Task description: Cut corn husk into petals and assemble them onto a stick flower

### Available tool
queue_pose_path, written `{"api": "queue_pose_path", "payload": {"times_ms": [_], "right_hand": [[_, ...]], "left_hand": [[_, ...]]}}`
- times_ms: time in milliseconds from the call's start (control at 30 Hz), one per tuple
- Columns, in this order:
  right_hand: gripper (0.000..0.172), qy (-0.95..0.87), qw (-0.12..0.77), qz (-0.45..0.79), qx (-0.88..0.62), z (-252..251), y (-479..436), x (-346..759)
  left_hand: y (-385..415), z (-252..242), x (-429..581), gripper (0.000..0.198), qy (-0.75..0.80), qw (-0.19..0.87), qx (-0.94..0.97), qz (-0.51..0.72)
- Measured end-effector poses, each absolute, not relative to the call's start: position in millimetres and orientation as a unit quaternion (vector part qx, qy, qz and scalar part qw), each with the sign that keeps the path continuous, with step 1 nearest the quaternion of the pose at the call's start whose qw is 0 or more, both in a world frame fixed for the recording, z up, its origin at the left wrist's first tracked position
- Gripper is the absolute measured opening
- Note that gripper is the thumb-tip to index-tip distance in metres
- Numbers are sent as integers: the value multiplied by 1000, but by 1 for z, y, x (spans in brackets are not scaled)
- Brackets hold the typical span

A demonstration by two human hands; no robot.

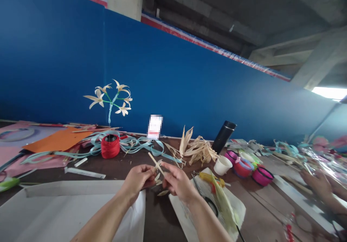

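My right hand is closed round a thin pale wooden stick, which slants up to the left. My left hand is pinched close beside it, at a small pale husk piece lying against the stick; the fingers partly cover it. Another small pale husk piece is just below the hands. To the right, a green-white corn husk and a yellow-handled tool rest on a white sheet, partly behind my right forearm.
A white tray lies at left. Behind are a red ribbon spool, light-blue ribbons, a husk flower stem, dried husks, a paper cup and a black flask. Another person's hands are at right.
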State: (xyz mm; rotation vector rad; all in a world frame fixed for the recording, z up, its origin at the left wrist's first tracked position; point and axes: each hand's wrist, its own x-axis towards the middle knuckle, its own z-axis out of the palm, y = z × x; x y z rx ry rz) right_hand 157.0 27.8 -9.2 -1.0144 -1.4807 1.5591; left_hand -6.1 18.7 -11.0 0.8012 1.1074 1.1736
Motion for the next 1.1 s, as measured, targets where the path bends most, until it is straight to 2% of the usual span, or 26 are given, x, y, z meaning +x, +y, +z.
{"api": "queue_pose_path", "payload": {"times_ms": [167,300,433,567,733,867,1033,1100], "right_hand": [[40,-607,360,598,-381,-9,25,150],[32,-684,392,462,-406,-13,27,151],[32,-740,422,313,-419,-16,26,152],[38,-775,414,194,-437,-15,25,157],[39,-739,433,162,-489,-14,35,171],[35,-689,466,211,-514,-17,43,176],[30,-692,445,233,-519,-19,44,174],[27,-697,427,236,-525,-18,42,172]], "left_hand": [[17,-11,-5,32,480,620,364,503],[20,-17,-5,32,491,616,367,496],[21,-17,-5,32,495,615,365,493],[17,-10,-3,31,498,615,366,489],[18,-10,-4,31,505,601,373,495],[25,-14,-14,28,553,505,440,495],[21,-8,-26,22,651,248,600,394],[18,-5,-27,22,666,180,631,355]]}}
